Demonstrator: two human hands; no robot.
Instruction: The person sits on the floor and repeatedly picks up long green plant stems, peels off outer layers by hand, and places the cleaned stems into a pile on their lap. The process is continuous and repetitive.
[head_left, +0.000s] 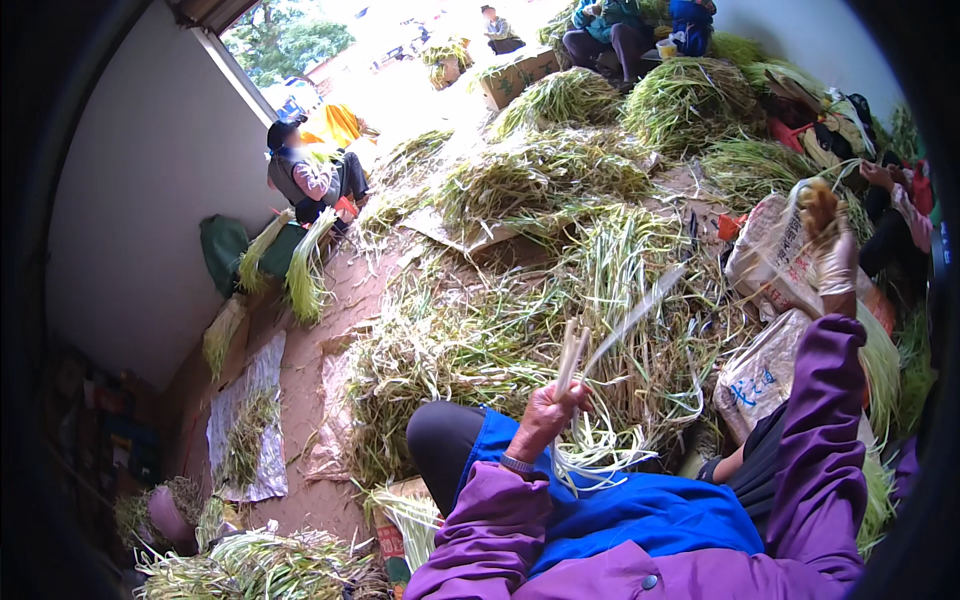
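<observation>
My left hand (546, 418) is closed around a small bunch of pale stalks (574, 352), held upright above my lap. Their long whitish-green ends (600, 454) hang in loops over the blue apron (645, 517). Out to the right, my right hand (829, 240) is raised in a thin whitish glove with brown-stained fingers. Motion blurs it, with faint pale strands around it, so its grip is unclear. A blurred pale strip (637, 311) slants up from near the left hand. Before my knees spreads a heap of loose green and straw-coloured stalks (465, 345).
Printed woven sacks (757, 375) lie by my right leg. Bundled pale stalks rest on a carton (394, 547) at my left. More stalk piles (547, 176) cover the floor ahead. A seated person (307, 169) is near the left wall; others sit at the back and right.
</observation>
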